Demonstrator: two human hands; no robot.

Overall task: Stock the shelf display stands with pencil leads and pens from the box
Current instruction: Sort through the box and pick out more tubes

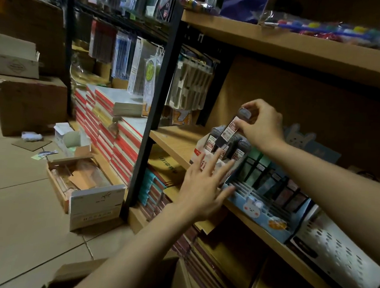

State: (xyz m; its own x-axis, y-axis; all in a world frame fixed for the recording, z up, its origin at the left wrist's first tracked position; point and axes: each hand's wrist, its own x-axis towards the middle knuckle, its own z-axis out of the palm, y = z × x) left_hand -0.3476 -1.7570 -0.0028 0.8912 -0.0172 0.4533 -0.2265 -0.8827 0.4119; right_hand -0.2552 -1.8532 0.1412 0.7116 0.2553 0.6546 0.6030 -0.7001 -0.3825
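On the wooden shelf (pixel 173 140) stands a white display stand (pixel 198 153) holding dark pencil lead cases with red-and-white labels. My right hand (pixel 262 126) pinches one such lead case (pixel 234 126) by its grey cap, tilted just above the stand. With fingers spread and straight, my left hand (pixel 202 187) reaches to the stand's front, its fingertips close to it. Right of it, a blue bunny-print display stand (pixel 256 209) holds several green and dark cases in its slots. A cardboard box (pixel 83 271) shows at the bottom edge under my left forearm.
A white perforated basket (pixel 342 249) sits at the shelf's right end. Stacks of red-edged notebooks (pixel 110 125) fill the lower left racks, with hanging packets above. Open cartons (pixel 82 181) and scraps lie on the tiled floor. A black upright post (pixel 155 110) divides the shelving.
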